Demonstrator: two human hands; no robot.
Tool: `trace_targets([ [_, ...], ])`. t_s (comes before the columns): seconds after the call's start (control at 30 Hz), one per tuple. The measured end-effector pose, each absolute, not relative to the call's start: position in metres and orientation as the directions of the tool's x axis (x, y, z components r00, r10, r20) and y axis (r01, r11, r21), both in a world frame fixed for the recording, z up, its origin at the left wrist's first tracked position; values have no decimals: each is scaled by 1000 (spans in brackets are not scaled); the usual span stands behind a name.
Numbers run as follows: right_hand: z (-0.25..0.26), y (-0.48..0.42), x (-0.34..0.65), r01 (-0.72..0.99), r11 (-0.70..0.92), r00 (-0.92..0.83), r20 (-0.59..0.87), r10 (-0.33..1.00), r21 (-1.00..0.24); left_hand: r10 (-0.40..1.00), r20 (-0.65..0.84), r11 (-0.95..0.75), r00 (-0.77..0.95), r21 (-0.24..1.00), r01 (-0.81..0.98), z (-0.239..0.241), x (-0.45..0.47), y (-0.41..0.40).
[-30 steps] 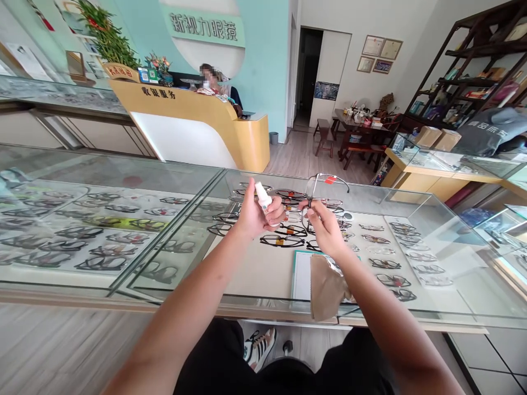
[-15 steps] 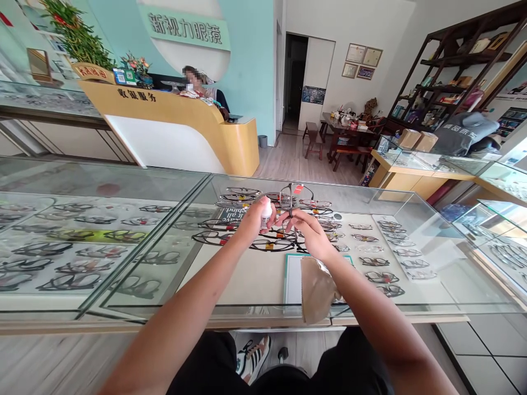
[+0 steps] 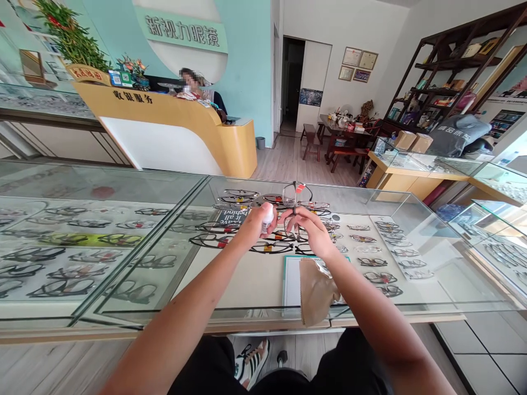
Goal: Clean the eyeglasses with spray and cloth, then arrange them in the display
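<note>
My left hand (image 3: 257, 222) is wrapped round a small white spray bottle (image 3: 268, 215), its top facing the glasses on my right. In my right hand (image 3: 308, 226), the fingers pinch a pair of eyeglasses (image 3: 295, 204) by the middle, turned on end, with a red tag on one lens. Both hands are over the glass display counter (image 3: 234, 280). Several other eyeglasses (image 3: 272, 248) lie in rows beneath and beyond my hands. Below my right wrist a brown cloth (image 3: 316, 296) lies partly over a white, green-edged sheet (image 3: 291, 280).
More frames sit in the left glass case (image 3: 78, 247) and on a white tray (image 3: 405, 249) at the right. Across the room a person (image 3: 197, 88) is behind the yellow reception desk (image 3: 241, 145). Another display counter (image 3: 420, 164) stands at the right, near a wooden table (image 3: 340, 123).
The eyeglasses in my right hand have turned, so their lenses show more openly. The bottle in my left hand has tilted and moved slightly lower. The whole view has shifted a little.
</note>
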State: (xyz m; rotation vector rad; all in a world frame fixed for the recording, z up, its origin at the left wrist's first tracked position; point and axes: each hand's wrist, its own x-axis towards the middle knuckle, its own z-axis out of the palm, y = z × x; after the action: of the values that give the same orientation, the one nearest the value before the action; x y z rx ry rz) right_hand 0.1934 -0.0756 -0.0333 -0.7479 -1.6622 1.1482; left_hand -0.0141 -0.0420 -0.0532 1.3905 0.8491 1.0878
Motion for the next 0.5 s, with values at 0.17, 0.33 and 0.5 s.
trace_targets([
  [0.17, -40, -66, 198, -129, 356, -275, 378, 884, -925, 920, 119, -120, 372, 993, -22, -56, -11, -50],
  [0.33, -44, -64, 199, -149, 371, -267, 399, 877, -916, 916, 99, -122, 389, 992, 36, -57, -7, -58],
  [0.5, -42, -65, 200, -168, 346, -279, 381, 882, -923, 920, 116, -141, 373, 989, 41, -52, -14, -55],
])
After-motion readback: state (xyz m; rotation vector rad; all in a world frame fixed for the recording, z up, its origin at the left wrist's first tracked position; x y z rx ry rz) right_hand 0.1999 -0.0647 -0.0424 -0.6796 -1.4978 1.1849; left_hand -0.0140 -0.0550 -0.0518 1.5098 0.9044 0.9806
